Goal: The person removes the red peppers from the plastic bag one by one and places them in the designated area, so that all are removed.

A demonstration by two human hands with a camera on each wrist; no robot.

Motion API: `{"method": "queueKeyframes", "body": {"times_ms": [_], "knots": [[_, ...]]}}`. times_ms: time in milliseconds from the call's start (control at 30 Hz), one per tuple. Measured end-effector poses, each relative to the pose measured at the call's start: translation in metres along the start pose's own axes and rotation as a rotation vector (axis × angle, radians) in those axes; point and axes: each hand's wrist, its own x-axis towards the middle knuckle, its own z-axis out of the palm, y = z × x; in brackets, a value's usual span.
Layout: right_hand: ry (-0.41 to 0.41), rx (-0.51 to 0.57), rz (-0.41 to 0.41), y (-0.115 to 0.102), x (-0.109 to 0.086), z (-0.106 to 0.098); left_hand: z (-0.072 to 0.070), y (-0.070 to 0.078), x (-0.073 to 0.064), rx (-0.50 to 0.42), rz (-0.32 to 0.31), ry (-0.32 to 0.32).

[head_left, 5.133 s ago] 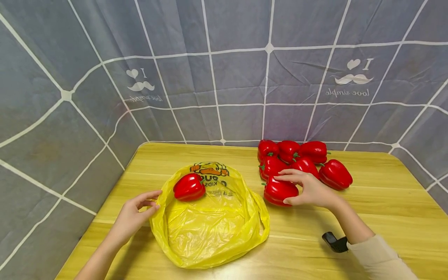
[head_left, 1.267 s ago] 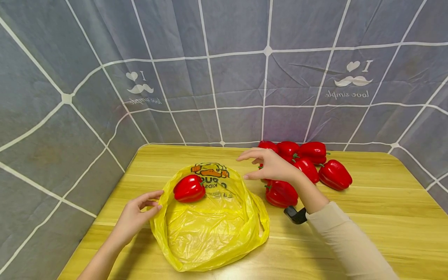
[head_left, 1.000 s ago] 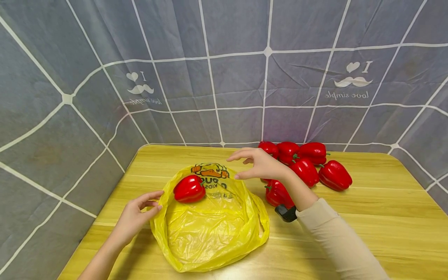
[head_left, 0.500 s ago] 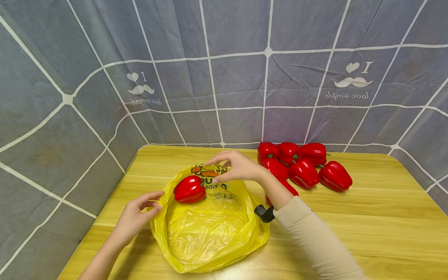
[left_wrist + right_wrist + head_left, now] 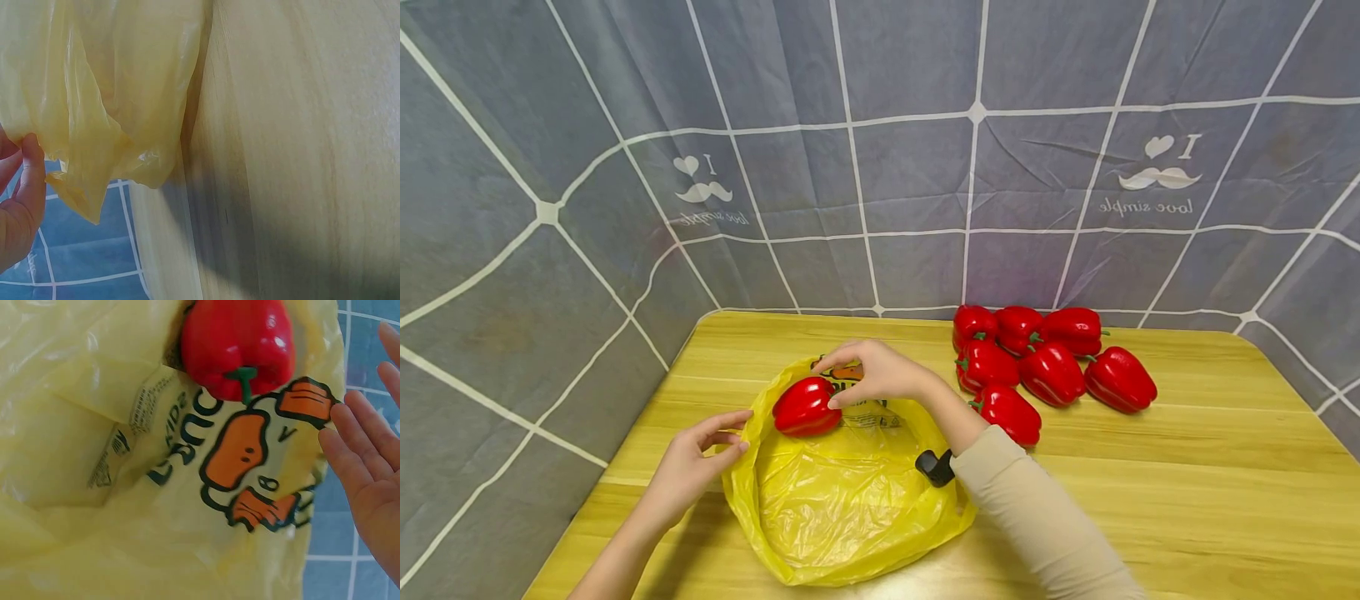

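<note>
A yellow plastic bag (image 5: 842, 521) lies with its mouth spread open on the wooden table, a printed duck on its far inner side. Inside, at the left, rests a red bell pepper (image 5: 805, 408) with a green stem. My left hand (image 5: 688, 462) pinches the bag's left rim between thumb and fingers; the left wrist view also has these fingers on the yellow film (image 5: 125, 75). Reaching over the bag from the right, my right hand (image 5: 880, 372) has its fingers spread and holds nothing. Its thumb tip is right by the pepper's stem end in the head view.
To the right of the bag, several more red bell peppers (image 5: 1051, 373) lie in a cluster, one (image 5: 1009, 415) nearest the bag. A small black device (image 5: 934, 468) sits at my right wrist. A grey curtain (image 5: 910, 183) with white lines stands behind the table (image 5: 1187, 500).
My right hand has left the front pepper of the cluster and moved left over the bag, up to the pepper inside. My left hand has stayed at the rim.
</note>
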Motion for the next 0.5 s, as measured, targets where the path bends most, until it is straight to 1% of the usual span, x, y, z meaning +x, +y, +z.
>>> {"method": "queueKeyframes", "body": {"times_ms": [133, 233, 400, 500], "knots": [[-0.005, 0.010, 0.023, 0.004, 0.004, 0.006, -0.001, 0.000, 0.000, 0.004, -0.003, -0.002], [-0.011, 0.029, 0.019, 0.007, 0.007, 0.011, -0.001, 0.001, 0.001, 0.008, -0.006, -0.003], [-0.015, -0.038, 0.009, 0.009, 0.011, 0.018, -0.001, 0.001, 0.001, 0.004, -0.011, -0.006], [-0.010, -0.074, 0.025, 0.010, 0.013, 0.021, -0.001, 0.001, 0.002, 0.000, -0.014, -0.006]]}}
